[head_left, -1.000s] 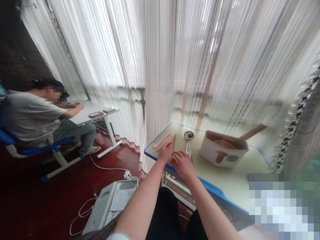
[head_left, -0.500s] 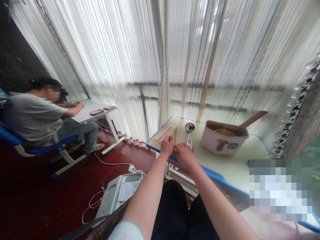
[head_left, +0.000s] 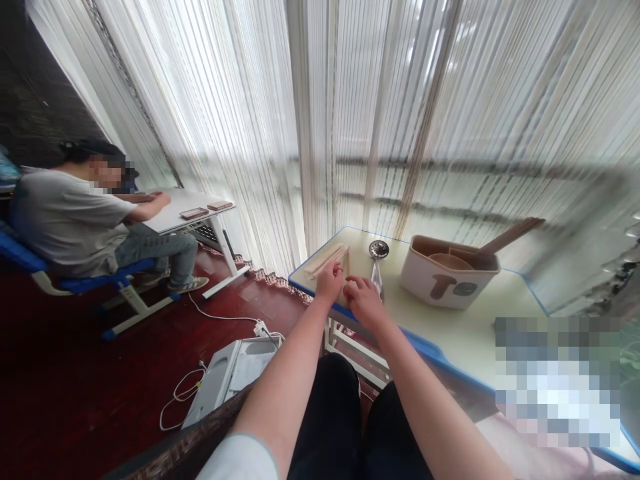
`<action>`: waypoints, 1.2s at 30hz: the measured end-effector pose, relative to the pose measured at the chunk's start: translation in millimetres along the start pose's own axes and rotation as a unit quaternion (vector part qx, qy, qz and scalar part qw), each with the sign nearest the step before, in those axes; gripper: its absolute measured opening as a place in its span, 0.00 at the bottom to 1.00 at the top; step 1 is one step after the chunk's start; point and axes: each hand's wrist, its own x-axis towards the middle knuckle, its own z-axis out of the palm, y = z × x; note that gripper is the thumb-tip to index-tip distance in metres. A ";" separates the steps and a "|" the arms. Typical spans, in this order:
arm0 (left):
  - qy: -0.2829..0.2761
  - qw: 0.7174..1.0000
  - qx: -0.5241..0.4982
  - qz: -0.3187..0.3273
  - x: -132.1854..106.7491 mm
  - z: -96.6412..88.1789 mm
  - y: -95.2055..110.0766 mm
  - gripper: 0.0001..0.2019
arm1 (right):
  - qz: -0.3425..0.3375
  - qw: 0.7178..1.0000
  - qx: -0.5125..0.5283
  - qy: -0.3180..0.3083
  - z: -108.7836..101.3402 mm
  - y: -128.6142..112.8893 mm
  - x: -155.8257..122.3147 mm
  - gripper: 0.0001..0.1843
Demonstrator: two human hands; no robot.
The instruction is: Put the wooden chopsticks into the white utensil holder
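Both my hands are over the near left edge of the pale table, close together. My left hand (head_left: 330, 281) has its fingers curled in a pinch; what they hold, if anything, is hidden. My right hand (head_left: 363, 300) is closed, its fingertips at the lower end of a thin wooden stick, likely a chopstick (head_left: 349, 259), which rises between the hands. Just beyond my left hand lies a bunch of similar chopsticks (head_left: 324, 260). Right of my right hand rests a metal slotted ladle (head_left: 379, 251), its bowl away from me and its handle partly behind the hand.
A white and brown utensil holder (head_left: 435, 283) with wooden utensils (head_left: 515, 235) leaning out stands on the table (head_left: 415, 323). Sheer curtains (head_left: 360, 120) hang behind. At left, a person (head_left: 75, 220) sits at another desk (head_left: 183, 200). A grey case (head_left: 220, 380) and cables lie on the floor.
My hands have drawn slightly apart and the thin stick between them stands more upright in view. The camera view has shifted a little. The ladle and utensil holder stay put.
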 end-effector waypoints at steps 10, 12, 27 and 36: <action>-0.114 0.993 0.007 0.041 2.0 1.9 -2.1 0.12 | -0.020 0.977 0.169 0.129 2.3 9.4 -0.5 0.09; -0.118 0.992 -0.028 0.034 2.0 1.6 -3.2 0.15 | -0.044 0.977 0.158 0.138 1.4 6.3 -1.7 0.11; -0.025 0.992 -0.026 0.125 -5.6 1.4 14.9 0.18 | -0.130 0.955 0.113 0.241 -52.1 -11.8 -26.2 0.18; -0.034 0.970 -0.033 0.238 10.9 19.2 123.2 0.13 | -0.014 0.924 0.271 0.271 -174.6 -11.9 43.5 0.24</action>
